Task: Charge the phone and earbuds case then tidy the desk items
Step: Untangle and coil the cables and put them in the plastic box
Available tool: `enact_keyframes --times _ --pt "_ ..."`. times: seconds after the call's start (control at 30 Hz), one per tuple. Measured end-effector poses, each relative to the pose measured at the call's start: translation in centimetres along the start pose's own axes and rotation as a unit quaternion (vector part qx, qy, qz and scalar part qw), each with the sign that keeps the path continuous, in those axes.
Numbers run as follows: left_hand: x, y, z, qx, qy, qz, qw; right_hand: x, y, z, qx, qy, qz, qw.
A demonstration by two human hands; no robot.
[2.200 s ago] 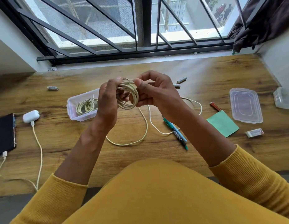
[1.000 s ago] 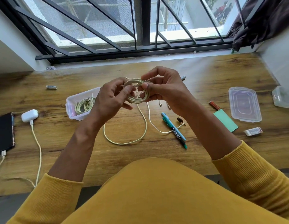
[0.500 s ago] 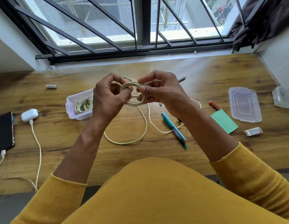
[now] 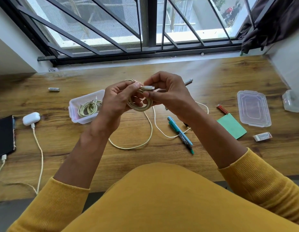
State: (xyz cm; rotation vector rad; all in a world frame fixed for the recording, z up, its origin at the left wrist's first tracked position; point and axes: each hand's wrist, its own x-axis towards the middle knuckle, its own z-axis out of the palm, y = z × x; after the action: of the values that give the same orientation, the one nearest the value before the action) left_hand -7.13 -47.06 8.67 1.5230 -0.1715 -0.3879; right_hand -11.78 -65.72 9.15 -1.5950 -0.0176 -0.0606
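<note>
desk [image 4: 212, 77]; phone [image 4: 3, 136]; earbuds case [image 4: 31, 118]; box [image 4: 75, 114]; lid [image 4: 253, 108]; pens [image 4: 180, 133]

Cream cable [image 4: 140, 107], white earbuds case [image 4: 31, 118], black phone [image 4: 3, 136], green notepad [image 4: 231, 126], wood-grain brown tabletop [image 4: 220, 77], mustard ribbed sleeves [image 4: 269, 185].

Look past your desk [image 4: 212, 77] and you face a window with a dark metal grille [image 4: 112, 30] of slanted and upright bars. Through it you see a pale ledge [image 4: 204, 33] outside and, far right, something red [image 4: 229, 10] too small to make out. A dark curtain [image 4: 275, 20] hangs bunched at the far right corner, its lower end just above the sill. White walls [image 4: 9, 52] close in on the left and right. Nearest you, your mustard-yellow garment [image 4: 162, 198] fills the bottom of the view, its ribbed cuffs [image 4: 255, 173] on either side.
</note>
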Motion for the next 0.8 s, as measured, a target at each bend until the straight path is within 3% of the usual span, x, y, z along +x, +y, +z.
enact_keyframes --times 0.33,0.8 --pt "0.2 -1.1 1.5 0.094 0.023 0.07 0.993 0.2 -0.1 0.5 -0.006 0.008 -0.011 1.0" --pt "0.4 -0.8 1.5 0.074 0.052 0.051 0.995 0.4 -0.2 0.6 -0.042 -0.056 -0.035 0.997"
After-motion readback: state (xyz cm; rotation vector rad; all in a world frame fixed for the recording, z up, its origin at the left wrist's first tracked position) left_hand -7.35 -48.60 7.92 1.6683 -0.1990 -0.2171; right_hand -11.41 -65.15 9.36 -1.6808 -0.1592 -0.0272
